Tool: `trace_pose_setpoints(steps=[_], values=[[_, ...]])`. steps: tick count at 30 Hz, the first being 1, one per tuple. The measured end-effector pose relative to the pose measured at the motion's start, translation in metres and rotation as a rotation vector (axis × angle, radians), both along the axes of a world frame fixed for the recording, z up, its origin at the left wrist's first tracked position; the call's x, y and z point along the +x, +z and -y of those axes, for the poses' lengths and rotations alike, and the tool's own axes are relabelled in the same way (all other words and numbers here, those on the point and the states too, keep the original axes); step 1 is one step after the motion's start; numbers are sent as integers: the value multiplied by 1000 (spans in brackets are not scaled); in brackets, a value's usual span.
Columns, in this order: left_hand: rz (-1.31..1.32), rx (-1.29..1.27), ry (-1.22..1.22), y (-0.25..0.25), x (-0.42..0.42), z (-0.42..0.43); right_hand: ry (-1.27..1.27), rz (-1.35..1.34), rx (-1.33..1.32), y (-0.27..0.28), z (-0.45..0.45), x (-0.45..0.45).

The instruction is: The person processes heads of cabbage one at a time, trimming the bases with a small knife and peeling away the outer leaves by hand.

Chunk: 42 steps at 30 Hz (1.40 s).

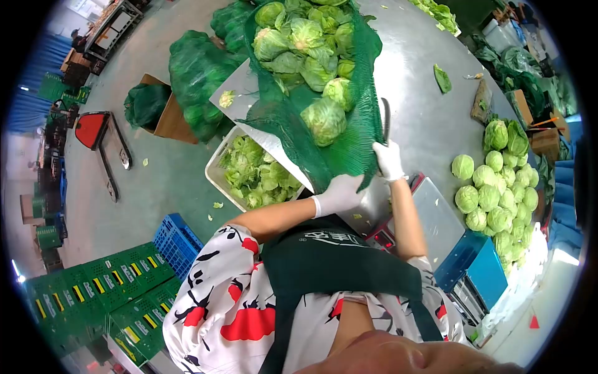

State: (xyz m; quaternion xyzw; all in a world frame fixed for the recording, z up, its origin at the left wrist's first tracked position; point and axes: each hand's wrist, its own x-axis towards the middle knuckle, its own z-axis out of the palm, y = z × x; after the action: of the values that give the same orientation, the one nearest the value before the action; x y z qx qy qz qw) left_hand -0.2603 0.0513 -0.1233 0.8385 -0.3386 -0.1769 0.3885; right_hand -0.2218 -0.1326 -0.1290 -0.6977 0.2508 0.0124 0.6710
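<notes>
While a person in a patterned shirt and dark apron (336,252) stands at a metal table (414,62), both gloved hands meet the near end of a green mesh bag (358,153). The bag lies lengthwise on the table, holding a mass of pale green cabbages (306,34); two of them, the nearest, sit apart from most of the mass, toward the hands. The right hand (389,161) is closed on the bag's right edge, beside a dark, curved strip (387,118); whether it also grasps this strip cannot be told. The left hand (339,194) touches the bag's near end; its fingertips are covered by mesh, so its grip cannot be determined.

Left of the bag, below a pale sheet (274,149), is a white crate (215,176) of loose leaves (255,174). Right of the hands are a grey plate (434,215) and, farther out, a heap of loose cabbages (498,193). A blue box (486,268) is near the heap's lower end. A single leaf (442,79) lies on the table between bag and heap. Filled mesh sacks (199,81) stand to the bag's left.
</notes>
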Motion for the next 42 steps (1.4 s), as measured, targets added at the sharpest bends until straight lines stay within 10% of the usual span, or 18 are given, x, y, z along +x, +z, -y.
trace_pose_setpoints(steps=[7,13,18,26,29,33,37,41,42], values=[[-255,-282,-213,18,-55,45,-18,40,38,39,45,-79],[-399,109,-642,46,-27,42,-114,-208,-57,14,90,-152],[348,98,-186,14,14,-21,-141,-214,-462,-13,101,-148],[-203,593,98,-65,16,-137,109,-225,-609,-29,52,-120],[-367,312,247,-87,13,-148,24,-257,-699,16,26,-109],[-751,-52,487,-96,18,-140,-185,398,-895,81,-18,-85],[-329,-113,600,-88,30,-131,190,111,-549,89,-75,-39],[-254,-262,796,-72,61,-113,300,119,-713,-64,-82,-30],[-147,-306,800,-79,70,-106,227,-22,-403,-55,-88,-35]])
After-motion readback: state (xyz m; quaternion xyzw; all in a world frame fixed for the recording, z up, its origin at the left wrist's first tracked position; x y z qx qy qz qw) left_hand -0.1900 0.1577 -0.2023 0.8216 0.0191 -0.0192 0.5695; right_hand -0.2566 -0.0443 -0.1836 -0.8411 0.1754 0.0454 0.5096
